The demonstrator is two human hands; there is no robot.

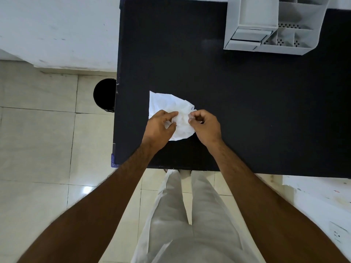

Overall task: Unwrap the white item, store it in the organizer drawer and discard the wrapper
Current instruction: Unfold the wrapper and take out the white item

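Pinching at the middle of a crumpled white bundle point(177, 118), both hands are working close together near the front of a black table point(247, 111). The bundle is lying on the tabletop, which is taking its weight and leaving the fingers free for fine work; that looks like the reason for keeping it down rather than lifting it. The left hand point(159, 128) is curling over the bundle's left side, thumb and forefinger closing on a fold of the thin, glossy wrapper, the other fingers bent beneath. The right hand point(206, 126) is nipping the wrapper's right edge between thumb and fingertips, the remaining fingers tucked in a loose fist. Neither hand is holding anything else. Gripping at two points so near each other suggests the person is trying to pull the layers apart and find an opening. Whether the white item inside is showing yet cannot be told; wrapper and contents are blending into one pale mass.

Both forearms are reaching forward and converging, wrists slightly bent down, elbows spreading wide at the person's sides.

A grey organizer point(273, 27) is standing at the far right of the table, well apart from the hands, with its drawer point(248, 36) at the lower left front. A dark round bin point(104, 94) is sitting on the floor just beside the table's left edge, handy for the wrapper. The unwrapping seems to be at an early stage.
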